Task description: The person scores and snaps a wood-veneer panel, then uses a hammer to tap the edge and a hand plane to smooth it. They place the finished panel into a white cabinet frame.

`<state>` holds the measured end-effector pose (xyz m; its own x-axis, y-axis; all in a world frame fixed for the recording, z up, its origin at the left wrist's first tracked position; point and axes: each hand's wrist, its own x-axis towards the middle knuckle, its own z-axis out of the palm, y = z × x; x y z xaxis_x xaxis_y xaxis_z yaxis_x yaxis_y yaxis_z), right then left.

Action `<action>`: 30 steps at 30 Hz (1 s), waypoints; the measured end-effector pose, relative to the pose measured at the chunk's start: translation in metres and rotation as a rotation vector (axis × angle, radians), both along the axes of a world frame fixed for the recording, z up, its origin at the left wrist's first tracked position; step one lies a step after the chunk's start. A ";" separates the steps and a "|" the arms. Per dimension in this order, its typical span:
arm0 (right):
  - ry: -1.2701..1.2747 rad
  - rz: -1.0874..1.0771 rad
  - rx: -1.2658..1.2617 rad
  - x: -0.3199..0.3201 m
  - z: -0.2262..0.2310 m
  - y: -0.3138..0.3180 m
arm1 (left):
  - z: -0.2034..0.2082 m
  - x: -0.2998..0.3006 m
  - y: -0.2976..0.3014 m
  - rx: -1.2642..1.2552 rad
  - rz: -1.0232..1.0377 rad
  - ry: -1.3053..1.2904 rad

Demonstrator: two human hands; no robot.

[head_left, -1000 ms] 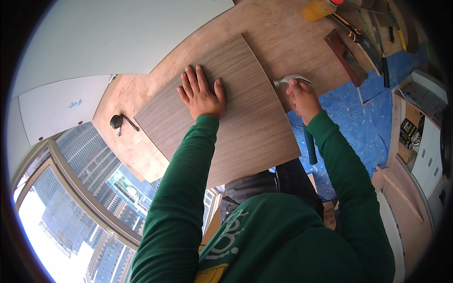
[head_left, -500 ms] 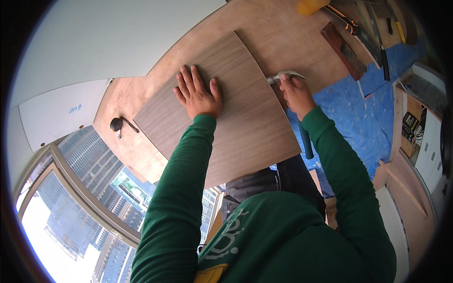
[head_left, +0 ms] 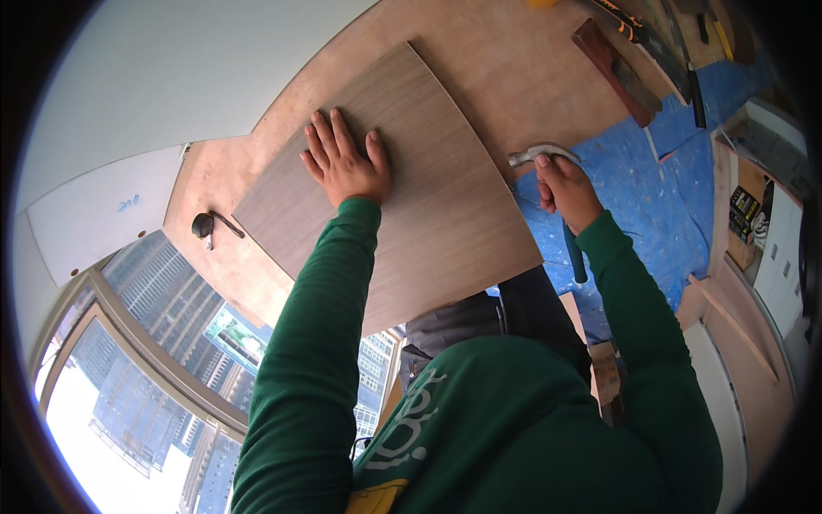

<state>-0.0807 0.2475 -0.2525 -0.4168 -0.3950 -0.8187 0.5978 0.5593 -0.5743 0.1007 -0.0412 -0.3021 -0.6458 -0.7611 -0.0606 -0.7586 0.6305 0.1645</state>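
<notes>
Under my left hand [head_left: 347, 167] lies a brown wood-grain panel [head_left: 428, 206]; the palm presses flat on it with the fingers spread. My right hand [head_left: 565, 190] grips a claw hammer [head_left: 575, 257] high up, close below its metal head. The hammer's head stands just off the panel's right edge, apart from it, and the dark blue-green handle hangs down past my wrist. Beyond the panel's left corner, a black tape measure [head_left: 203, 225] with a dark strap rests on the plywood tabletop [head_left: 505, 77].
At the far right lie a reddish wooden hand plane [head_left: 615, 73], an orange-and-black tool [head_left: 618, 17] and other long tools. Blue sheeting [head_left: 659, 223] spreads to the right. A large white panel [head_left: 188, 68] borders the far left, and a window [head_left: 128, 377] is at the lower left.
My right hand has drawn the hammer right and slightly down, away from the panel's edge. The left hand stays flat on the panel. The whole view has shifted a little.
</notes>
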 end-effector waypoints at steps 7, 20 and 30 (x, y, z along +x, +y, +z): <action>-0.018 0.090 0.176 0.030 0.001 0.093 | -0.005 0.003 -0.001 -0.012 -0.006 0.025; -0.033 0.011 0.267 0.056 -0.011 0.120 | -0.007 0.002 0.000 -0.040 -0.013 0.025; -0.240 -0.141 -0.174 0.071 -0.039 0.098 | -0.007 0.001 -0.004 0.008 -0.009 0.071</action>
<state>-0.0100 0.3457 -0.2915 -0.2811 -0.4899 -0.8252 0.7922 0.3668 -0.4877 0.1015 -0.0447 -0.3089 -0.6555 -0.7549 -0.0204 -0.7392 0.6358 0.2223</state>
